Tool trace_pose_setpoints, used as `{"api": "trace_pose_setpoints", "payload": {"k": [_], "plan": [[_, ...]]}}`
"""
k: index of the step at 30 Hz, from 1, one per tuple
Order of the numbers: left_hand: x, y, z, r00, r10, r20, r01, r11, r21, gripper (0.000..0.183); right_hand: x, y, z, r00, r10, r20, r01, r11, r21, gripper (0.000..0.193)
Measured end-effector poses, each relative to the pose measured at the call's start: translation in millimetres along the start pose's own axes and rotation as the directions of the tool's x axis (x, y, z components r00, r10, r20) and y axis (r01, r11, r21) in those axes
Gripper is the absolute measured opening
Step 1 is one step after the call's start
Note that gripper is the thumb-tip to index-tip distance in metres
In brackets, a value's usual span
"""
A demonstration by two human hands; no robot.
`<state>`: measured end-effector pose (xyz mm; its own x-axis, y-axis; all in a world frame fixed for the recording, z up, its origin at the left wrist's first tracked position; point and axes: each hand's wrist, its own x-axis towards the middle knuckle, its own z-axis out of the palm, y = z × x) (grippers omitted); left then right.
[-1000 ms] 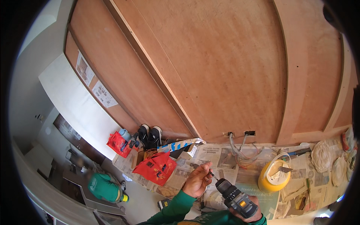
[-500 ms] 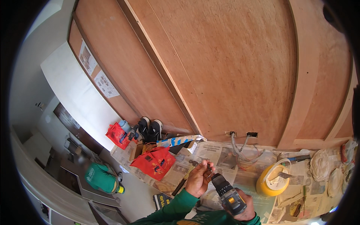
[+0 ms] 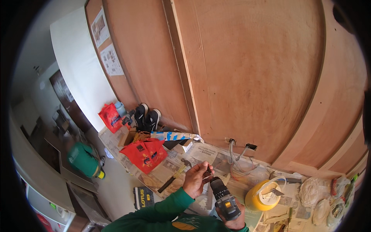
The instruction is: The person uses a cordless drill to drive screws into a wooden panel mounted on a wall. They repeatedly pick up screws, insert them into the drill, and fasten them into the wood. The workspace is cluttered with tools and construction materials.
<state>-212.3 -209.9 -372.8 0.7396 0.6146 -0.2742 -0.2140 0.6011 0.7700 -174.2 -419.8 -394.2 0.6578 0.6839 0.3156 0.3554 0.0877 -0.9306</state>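
Note:
My right hand is wrapped round a black cordless drill, whose chuck points up and away from me. Just beyond the chuck, my left hand is closed in a pinch on a small dark piece. This piece lies in line with the drill's nose; it is too small to tell its kind. Left of my left hand, a hammer rests on newspaper.
Newspaper covers the surface below the wooden panel wall. A red bag, black shoes and a toolbox are to the left. Rightward stand a yellow container and plastic bags. Cables hang from wall openings. A co-worker bends at far left.
The view has turned, so the wall stands more upright and the surroundings sit further left. Both hands keep their hold near the drill's nose and grip; the hammer shows more fully.

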Motion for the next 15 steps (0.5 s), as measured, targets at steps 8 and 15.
{"api": "trace_pose_setpoints", "payload": {"k": [8,15], "plan": [[1.8,-8.2,-14.9,0.994,-0.110,-0.005,0.110,0.994,-0.026,0.016,2.2,-7.4,8.0,1.000,0.020,0.004,-0.020,0.993,-0.117,0.037],[1.1,-20.7,-29.6,0.978,-0.211,0.007,0.211,0.976,-0.052,0.023,-4.6,4.8,12.5,1.000,0.008,0.018,-0.005,0.985,-0.175,0.035]]}}
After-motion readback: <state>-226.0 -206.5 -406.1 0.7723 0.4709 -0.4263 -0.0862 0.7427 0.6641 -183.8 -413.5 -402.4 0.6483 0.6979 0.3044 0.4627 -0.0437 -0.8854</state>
